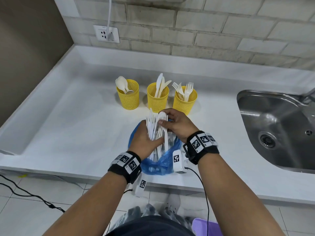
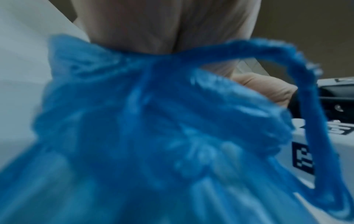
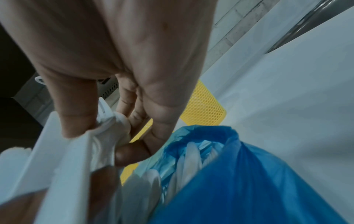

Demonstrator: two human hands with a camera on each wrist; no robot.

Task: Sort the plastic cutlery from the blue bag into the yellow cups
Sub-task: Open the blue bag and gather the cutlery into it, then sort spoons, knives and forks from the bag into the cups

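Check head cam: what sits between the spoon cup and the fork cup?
The third yellow cup, holding knives, stands between the spoon cup and fork cup. Head view only.

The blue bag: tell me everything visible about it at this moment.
The blue bag is thin, translucent, crinkled plastic with loop handles, one seen in the left wrist view. It sits on the white counter near the front edge, before three yellow cups, mouth open upward. White plastic cutlery stands in it and fans out above the rim. The left hand grips that bundle from the left; the right hand pinches pieces at its top.
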